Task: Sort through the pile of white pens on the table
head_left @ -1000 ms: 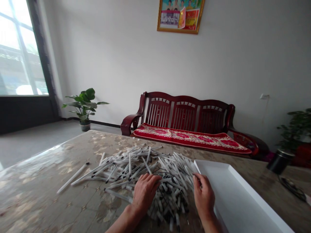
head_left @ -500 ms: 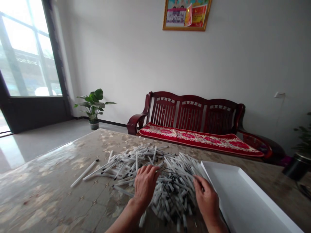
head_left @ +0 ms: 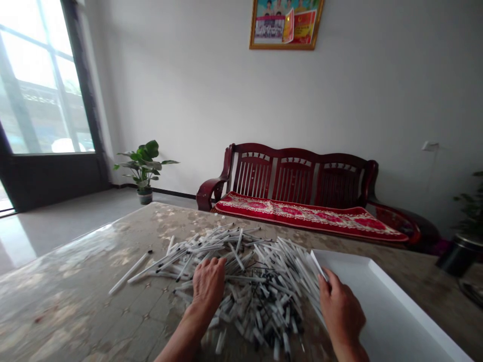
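Note:
A large pile of slim whitish pen-like tubes (head_left: pixel 219 241), many with black ends, lies on the table. Over its left middle, my left hand (head_left: pixel 209 284) is curled downward with the back of the hand up. Its fingertips are hidden, and so is anything between them. Shorter pale and black pieces (head_left: pixel 264 306) are heaped between my two hands. My right hand (head_left: pixel 341 309) is beside the left wall of a shallow white box (head_left: pixel 411 301), right of the tubes. Its fingers are closed together at the box's edge; what they hold, if anything, I cannot make out.
The table (head_left: pixel 94 296) has a patterned, shiny cover. One tube (head_left: pixel 129 273) lies apart at the left. Beyond the table stands a dark red wooden bench (head_left: pixel 294 173) with a red patterned cloth. A black pot (head_left: pixel 458 256) with a plant is at the far right.
My left hand has moved left over the pile, away from the middle. My right hand has shifted right, from above the tubes to the white box's edge. The view has tilted slightly.

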`<state>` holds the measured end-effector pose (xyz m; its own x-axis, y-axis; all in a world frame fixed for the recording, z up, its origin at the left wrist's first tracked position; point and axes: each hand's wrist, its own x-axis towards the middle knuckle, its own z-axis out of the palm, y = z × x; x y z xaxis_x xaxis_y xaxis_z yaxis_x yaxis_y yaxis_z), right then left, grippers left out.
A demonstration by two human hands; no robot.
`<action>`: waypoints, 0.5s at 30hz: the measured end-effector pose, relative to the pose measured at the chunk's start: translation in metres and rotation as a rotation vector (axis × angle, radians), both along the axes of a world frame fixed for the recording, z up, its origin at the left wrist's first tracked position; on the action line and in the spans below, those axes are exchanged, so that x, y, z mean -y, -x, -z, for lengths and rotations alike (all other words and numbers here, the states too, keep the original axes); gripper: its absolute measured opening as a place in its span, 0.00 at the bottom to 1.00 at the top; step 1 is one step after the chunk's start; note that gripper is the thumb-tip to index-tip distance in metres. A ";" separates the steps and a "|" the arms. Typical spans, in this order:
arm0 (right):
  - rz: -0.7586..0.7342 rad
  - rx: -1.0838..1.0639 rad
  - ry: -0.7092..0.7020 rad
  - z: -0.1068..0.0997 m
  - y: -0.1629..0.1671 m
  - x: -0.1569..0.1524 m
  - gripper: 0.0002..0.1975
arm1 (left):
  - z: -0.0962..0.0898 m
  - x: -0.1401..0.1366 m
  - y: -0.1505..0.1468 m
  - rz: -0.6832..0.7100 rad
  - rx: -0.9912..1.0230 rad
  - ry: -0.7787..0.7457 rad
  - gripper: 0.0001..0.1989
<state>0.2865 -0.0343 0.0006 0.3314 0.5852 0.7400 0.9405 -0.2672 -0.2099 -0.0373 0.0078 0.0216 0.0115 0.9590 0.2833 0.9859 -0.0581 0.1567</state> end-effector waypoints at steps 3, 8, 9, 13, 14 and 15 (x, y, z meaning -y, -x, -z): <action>-0.130 0.007 -0.076 0.003 0.008 -0.001 0.29 | -0.005 0.003 0.000 0.002 0.003 -0.068 0.16; -0.402 -0.020 -0.096 0.013 0.027 -0.005 0.26 | -0.008 0.005 0.001 0.007 0.085 -0.179 0.17; -0.444 -0.030 -0.097 0.015 0.031 -0.005 0.24 | -0.008 0.004 0.001 -0.001 0.138 -0.183 0.17; -0.607 -0.122 -0.102 0.021 0.047 -0.005 0.18 | -0.002 0.000 -0.004 0.004 0.634 -0.110 0.19; -0.655 -0.166 -0.098 0.022 0.052 -0.004 0.17 | 0.000 0.000 -0.008 0.042 0.829 -0.068 0.21; -0.702 -0.219 -0.088 0.022 0.056 -0.003 0.16 | 0.002 -0.001 -0.012 0.097 1.032 -0.014 0.23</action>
